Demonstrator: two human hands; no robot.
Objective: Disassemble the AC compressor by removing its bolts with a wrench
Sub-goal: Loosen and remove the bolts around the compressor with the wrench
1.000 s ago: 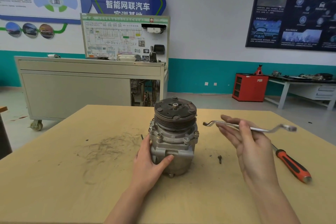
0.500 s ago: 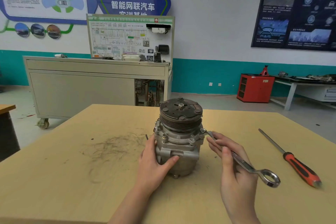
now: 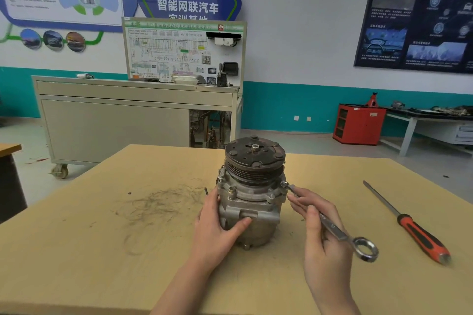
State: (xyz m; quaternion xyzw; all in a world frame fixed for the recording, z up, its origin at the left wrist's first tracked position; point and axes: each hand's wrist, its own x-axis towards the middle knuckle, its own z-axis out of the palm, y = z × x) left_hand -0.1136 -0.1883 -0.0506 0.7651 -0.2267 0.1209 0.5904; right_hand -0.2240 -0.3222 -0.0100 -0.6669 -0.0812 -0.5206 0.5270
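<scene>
A grey metal AC compressor (image 3: 252, 202) stands upright on the wooden table (image 3: 102, 250), its dark pulley on top. My left hand (image 3: 217, 230) grips its lower left side, thumb across the front. My right hand (image 3: 322, 238) holds a silver ring wrench (image 3: 340, 234) by its shaft. The wrench's far end sits on a bolt (image 3: 283, 183) at the compressor's right flange. The near ring end sticks out past my hand to the right. Two more flange bolts (image 3: 231, 190) show at the front.
A screwdriver with an orange and black handle (image 3: 419, 238) lies on the table at the right. Dark scuff marks (image 3: 158, 204) stain the table left of the compressor. Beyond the table stand a grey wheeled cabinet (image 3: 115, 120), a red cabinet (image 3: 358, 124) and a workbench (image 3: 435, 120).
My right hand brought the wrench down from mid-air and set its far end on the right flange bolt. My left hand has kept its grip on the compressor.
</scene>
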